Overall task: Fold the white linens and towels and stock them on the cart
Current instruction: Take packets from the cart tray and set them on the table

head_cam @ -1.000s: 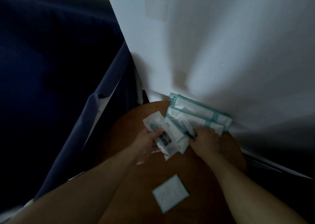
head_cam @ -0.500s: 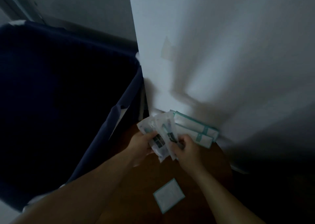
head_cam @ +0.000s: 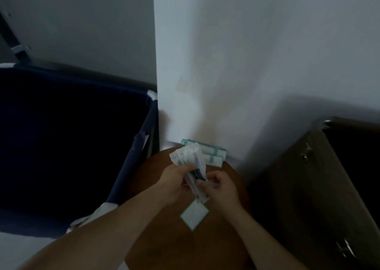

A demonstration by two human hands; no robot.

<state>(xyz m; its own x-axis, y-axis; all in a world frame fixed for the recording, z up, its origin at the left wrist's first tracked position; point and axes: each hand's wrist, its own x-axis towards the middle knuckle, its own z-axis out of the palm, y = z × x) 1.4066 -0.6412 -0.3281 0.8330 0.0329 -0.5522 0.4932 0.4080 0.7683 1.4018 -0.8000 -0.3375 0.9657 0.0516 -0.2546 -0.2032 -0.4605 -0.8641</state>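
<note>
We looked down on a round brown wooden table (head_cam: pixel 156 187) pushed against the white wall. At its far edge, touching the wall, lay a stack of long white, teal-bordered packets (head_cam: pixel 213 156). Nearer us a single square teal-edged sachet (head_cam: pixel 194 214) lay flat on the wood.

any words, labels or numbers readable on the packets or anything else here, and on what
None can be read.
White plastic packets fanned in the left hand and right hand: dark printed patches, too blurred.
Square teal-edged white sachet on the round brown table: blank or too faint.
Long teal-banded white packets by the wall: no legible print.
</note>
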